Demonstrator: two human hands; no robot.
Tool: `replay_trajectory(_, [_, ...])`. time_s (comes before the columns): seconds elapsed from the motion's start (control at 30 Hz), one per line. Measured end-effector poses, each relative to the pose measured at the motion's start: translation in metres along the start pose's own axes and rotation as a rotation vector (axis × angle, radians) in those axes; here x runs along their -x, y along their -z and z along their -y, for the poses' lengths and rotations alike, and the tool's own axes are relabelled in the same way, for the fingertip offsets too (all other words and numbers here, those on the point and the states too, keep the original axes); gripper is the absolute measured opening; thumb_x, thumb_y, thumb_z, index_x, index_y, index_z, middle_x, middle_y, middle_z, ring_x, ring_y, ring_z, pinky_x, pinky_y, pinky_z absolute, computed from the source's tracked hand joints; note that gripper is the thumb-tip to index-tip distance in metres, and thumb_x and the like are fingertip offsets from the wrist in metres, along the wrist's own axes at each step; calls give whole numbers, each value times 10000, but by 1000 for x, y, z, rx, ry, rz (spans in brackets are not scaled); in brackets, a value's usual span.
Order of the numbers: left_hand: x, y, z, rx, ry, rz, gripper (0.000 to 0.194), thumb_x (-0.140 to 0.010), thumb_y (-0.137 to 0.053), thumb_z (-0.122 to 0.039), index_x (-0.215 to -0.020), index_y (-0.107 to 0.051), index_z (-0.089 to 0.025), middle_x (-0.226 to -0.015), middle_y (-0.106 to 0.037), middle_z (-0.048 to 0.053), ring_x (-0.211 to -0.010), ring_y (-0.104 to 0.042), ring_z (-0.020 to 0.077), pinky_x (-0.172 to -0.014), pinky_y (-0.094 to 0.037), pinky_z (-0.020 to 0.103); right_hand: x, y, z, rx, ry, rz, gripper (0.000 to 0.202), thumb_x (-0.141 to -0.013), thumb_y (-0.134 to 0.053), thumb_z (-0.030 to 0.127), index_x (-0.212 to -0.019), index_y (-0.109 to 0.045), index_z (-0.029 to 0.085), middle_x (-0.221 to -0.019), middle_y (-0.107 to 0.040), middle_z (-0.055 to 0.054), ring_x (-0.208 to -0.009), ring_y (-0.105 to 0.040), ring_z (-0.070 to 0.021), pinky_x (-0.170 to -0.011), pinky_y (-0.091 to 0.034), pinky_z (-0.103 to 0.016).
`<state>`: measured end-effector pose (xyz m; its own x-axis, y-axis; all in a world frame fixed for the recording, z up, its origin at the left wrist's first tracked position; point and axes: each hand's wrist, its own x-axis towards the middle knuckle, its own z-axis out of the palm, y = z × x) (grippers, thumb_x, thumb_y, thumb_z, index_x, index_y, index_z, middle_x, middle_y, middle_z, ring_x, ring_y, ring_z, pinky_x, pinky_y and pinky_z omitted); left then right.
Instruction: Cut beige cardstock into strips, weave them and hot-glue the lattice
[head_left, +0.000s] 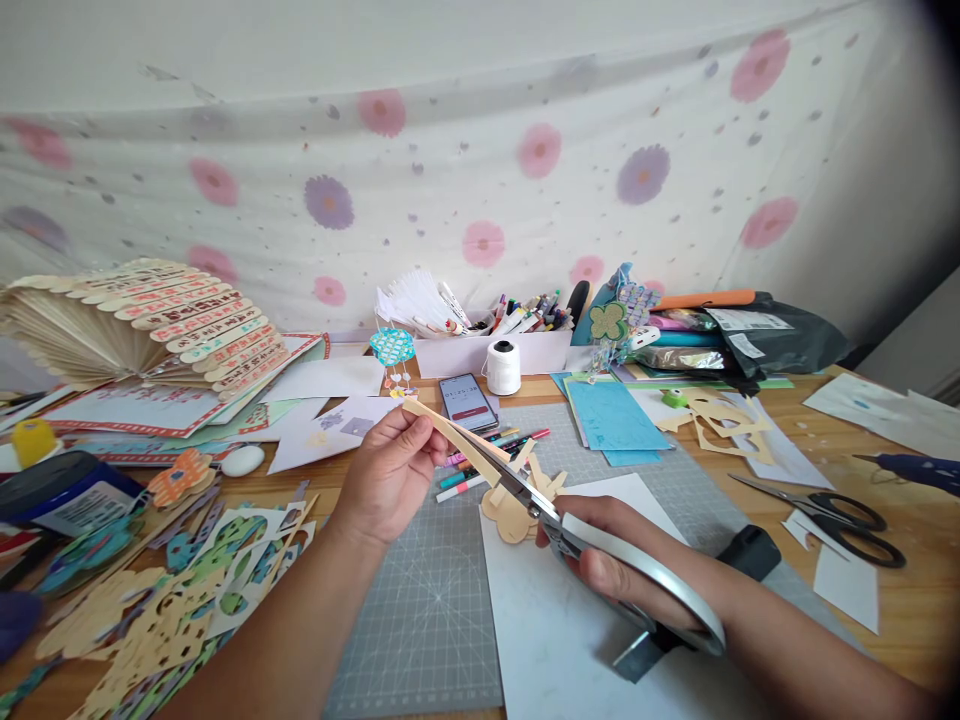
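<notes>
Between thumb and fingers, my left hand [401,460] pinches one end of a narrow cream paper strip [450,432]. My right hand [637,560] is wrapped round the grey handles of a large pair of scissors [536,503], whose blades lie along the strip. Whether the blades touch the paper all along I cannot tell. Beneath the scissors, cream flower-shaped cutouts [512,515] rest partly on a white sheet [570,620] and partly on a grey cutting mat [412,610]. A black tape dispenser [652,645] is partly hidden under my right forearm.
Paper scraps [165,620] pile up at the left. Several markers [457,487] and a phone [466,402] lie ahead, near a white thread spool [503,368]. Black-handled scissors [832,515] and a glue gun [915,470] are at the right. Blue paper [619,415] lies behind.
</notes>
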<state>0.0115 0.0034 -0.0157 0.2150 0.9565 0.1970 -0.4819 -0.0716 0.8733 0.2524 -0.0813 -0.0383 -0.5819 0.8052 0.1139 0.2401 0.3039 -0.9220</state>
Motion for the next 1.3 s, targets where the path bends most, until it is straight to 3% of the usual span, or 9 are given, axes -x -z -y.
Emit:
replay_trajectory(0.13, [-1, 1, 2, -28, 7, 8, 276, -640, -877, -290, -643, -650, -133, -564, -622, -1, -529, -529, 84, -547, -443, 200, 1, 0, -3, -55, 11, 39, 709, -862, -374, 776, -1060, -585, 129, -739, -472, -2, -590, -399, -114, -539, -362, -233])
replay_trajectory(0.33, [0, 0, 2, -50, 25, 33, 264, -670, -858, -298, -647, -650, -136, -560, -613, 1, -535, -527, 95, -553, -446, 217, 1, -1, 1, 53, 21, -33, 659, -876, -377, 752, -1009, -604, 148, -839, -554, -44, -744, -495, -174, -690, -423, -284])
replay_trajectory(0.57, [0, 1, 2, -56, 39, 43, 273, -660, -864, -310, -632, -651, -140, -545, -613, 2, -540, -541, 99, -555, -445, 212, -1, 0, -1, 26, 16, -5, 676, -879, -355, 756, -1010, -603, 141, -766, -525, -25, -695, -477, -161, -660, -425, -281])
replay_trajectory(0.7, [1, 0, 4, -65, 57, 44, 287, -638, -878, -306, -605, -650, -135, -552, -630, 13, -549, -559, 106, -564, -459, 219, 0, 0, -2, 35, 67, -29, 628, -905, -373, 708, -1049, -603, 141, -922, -592, -84, -832, -537, -206, -748, -444, -317])
replay_trajectory(0.9, [2, -1, 4, -65, 68, 54, 276, -646, -878, -309, -626, -659, -143, -559, -638, 8, -545, -555, 100, -553, -458, 212, 0, -1, 2, 15, 3, -3, 605, -893, -419, 703, -1003, -597, 136, -747, -486, -5, -640, -444, -135, -604, -386, -256])
replay_trajectory(1.13, [2, -2, 1, -72, 82, 71, 285, -627, -890, -306, -614, -660, -140, -547, -647, 10, -509, -542, 94, -516, -443, 201, 1, -2, 0, 46, 54, -54, 591, -919, -398, 669, -1022, -625, 132, -897, -609, -77, -801, -547, -197, -708, -430, -289])
replay_trajectory(1.3, [2, -1, 2, -80, 95, 87, 282, -622, -893, -308, -623, -670, -134, -547, -653, 16, -509, -558, 98, -511, -452, 195, 1, -3, 0, 9, 44, -51, 611, -903, -407, 697, -1032, -626, 141, -879, -581, -59, -777, -517, -181, -713, -423, -287])
